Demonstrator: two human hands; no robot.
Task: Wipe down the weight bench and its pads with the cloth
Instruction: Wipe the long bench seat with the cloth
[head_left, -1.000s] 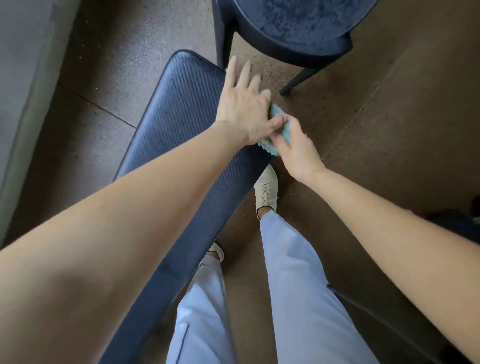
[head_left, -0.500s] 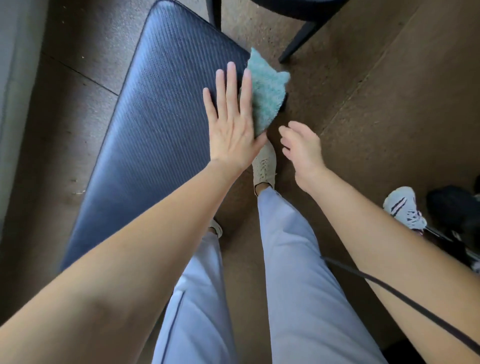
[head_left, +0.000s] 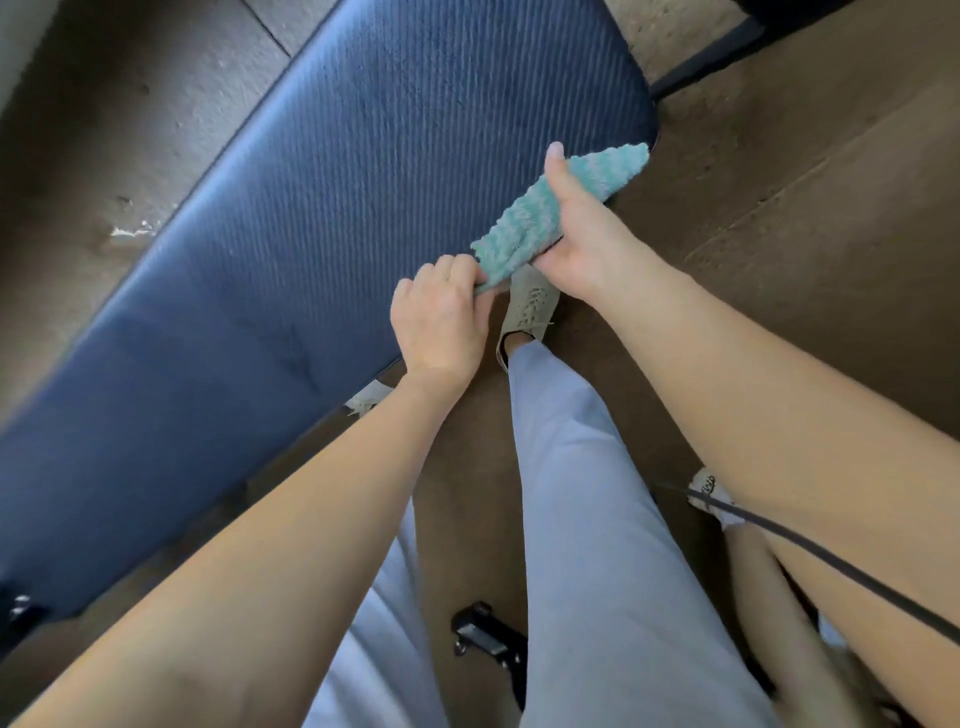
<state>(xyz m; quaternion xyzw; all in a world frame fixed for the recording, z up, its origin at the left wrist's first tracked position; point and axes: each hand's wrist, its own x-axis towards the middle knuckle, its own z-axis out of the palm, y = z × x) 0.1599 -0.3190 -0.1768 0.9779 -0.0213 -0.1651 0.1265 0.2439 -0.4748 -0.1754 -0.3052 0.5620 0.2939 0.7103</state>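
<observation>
The long dark blue ribbed bench pad (head_left: 322, 249) runs diagonally from lower left to upper right. A teal fluffy cloth (head_left: 550, 213) is folded into a long strip at the pad's right edge, held off the surface. My right hand (head_left: 582, 234) wraps its middle, thumb up along the cloth. My left hand (head_left: 441, 322) pinches the cloth's lower end with curled fingers. Both hands sit beside the pad's right edge, above my shoe.
My light trousers and pale shoe (head_left: 530, 301) stand on the brown floor right of the bench. A black bench fitting (head_left: 488, 639) lies low between my legs. Another person's shoe (head_left: 706, 493) and a dark strap (head_left: 831, 561) sit at right. A dark chair leg (head_left: 701, 67) is at the top right.
My left hand lifted off the pad, where it pressed the cloth flat, and now pinches the cloth's end. My right hand, empty before, has taken hold of the cloth. The view has shifted closer.
</observation>
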